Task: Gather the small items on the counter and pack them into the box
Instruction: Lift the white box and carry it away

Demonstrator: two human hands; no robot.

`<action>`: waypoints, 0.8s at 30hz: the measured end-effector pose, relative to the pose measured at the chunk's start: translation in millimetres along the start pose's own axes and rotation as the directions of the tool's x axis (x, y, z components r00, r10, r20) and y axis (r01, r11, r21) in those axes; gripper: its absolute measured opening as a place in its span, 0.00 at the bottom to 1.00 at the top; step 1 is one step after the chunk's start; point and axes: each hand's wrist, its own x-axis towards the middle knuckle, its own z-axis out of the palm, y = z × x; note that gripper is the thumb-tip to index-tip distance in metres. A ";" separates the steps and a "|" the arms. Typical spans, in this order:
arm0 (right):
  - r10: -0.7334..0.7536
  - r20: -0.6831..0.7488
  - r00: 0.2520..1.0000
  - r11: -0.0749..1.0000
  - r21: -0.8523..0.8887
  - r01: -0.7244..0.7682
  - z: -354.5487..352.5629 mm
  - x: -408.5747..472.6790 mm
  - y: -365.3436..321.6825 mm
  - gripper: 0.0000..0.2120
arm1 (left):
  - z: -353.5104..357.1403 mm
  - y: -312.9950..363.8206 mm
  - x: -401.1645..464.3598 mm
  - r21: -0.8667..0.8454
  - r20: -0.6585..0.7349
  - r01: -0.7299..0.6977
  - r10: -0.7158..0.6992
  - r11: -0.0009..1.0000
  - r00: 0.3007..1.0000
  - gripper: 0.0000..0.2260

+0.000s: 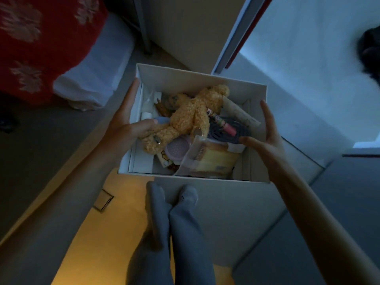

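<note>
An open white cardboard box [185, 79] is held up in front of me, above my legs. My left hand [125, 124] holds its left wall, fingers outside and thumb hooked over the rim inside. My right hand [267, 134] holds the right wall the same way, thumb inside. Inside lie a tan plush bear [191, 114], a clear packet with a yellow card [209, 159], a coiled dark cable [226, 132], a pink pen [224, 124], a round pink case [176, 149] and a white tube [147, 115].
My grey-socked feet [170, 200] stand on the floor below the box. A red patterned blanket [41, 44] on a white mattress lies at upper left. A pale blue-lit surface [308, 64] and a door frame [240, 33] are at upper right. A small frame [103, 199] lies on the floor.
</note>
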 end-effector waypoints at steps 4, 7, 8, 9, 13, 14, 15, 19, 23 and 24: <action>0.004 -0.021 1.000 1.000 -0.010 -0.005 13.0 56.1 59.1 0.43 | 18.4 -59.9 65.1 0.000 0.016 -0.005 0.005 1.000 1.000 0.38; 0.012 -0.045 0.999 1.000 -0.022 -0.013 26.7 96.1 104.6 0.43 | 27.4 -108.4 111.0 -0.004 0.025 -0.014 0.014 1.000 1.000 0.35; 0.009 -0.044 0.999 1.000 -0.026 -0.011 31.1 109.7 119.6 0.43 | 30.6 -124.5 125.6 -0.002 0.028 -0.010 0.010 1.000 1.000 0.35; 0.002 -0.044 0.999 0.999 -0.032 -0.004 35.3 123.3 132.9 0.43 | 33.9 -139.9 139.3 0.004 0.029 -0.013 0.013 1.000 1.000 0.35; -0.008 -0.046 0.999 0.999 -0.035 0.007 49.6 176.2 184.4 0.43 | 48.3 -197.1 188.6 0.004 0.003 -0.014 0.014 1.000 1.000 0.36; -0.016 -0.047 0.999 0.999 -0.029 0.015 52.8 188.6 197.2 0.43 | 51.8 -210.1 200.2 0.000 0.001 -0.017 0.017 1.000 1.000 0.36; -0.025 -0.045 0.999 0.999 -0.026 0.023 56.1 200.1 209.3 0.42 | 55.0 -222.0 211.3 0.004 0.002 -0.024 0.024 1.000 1.000 0.36; -0.046 -0.049 0.998 0.999 -0.032 0.044 66.1 243.4 250.1 0.42 | 66.2 -262.2 253.2 0.011 -0.005 -0.055 0.055 0.998 0.998 0.38; -0.079 -0.055 0.995 0.997 -0.030 0.077 75.0 277.1 278.5 0.42 | 73.7 -294.5 285.3 0.040 -0.016 -0.084 0.085 0.996 0.996 0.37; -0.084 -0.060 0.995 0.996 -0.031 0.082 78.4 282.8 285.7 0.42 | 74.2 -301.8 291.0 0.047 -0.024 -0.089 0.090 0.995 0.996 0.37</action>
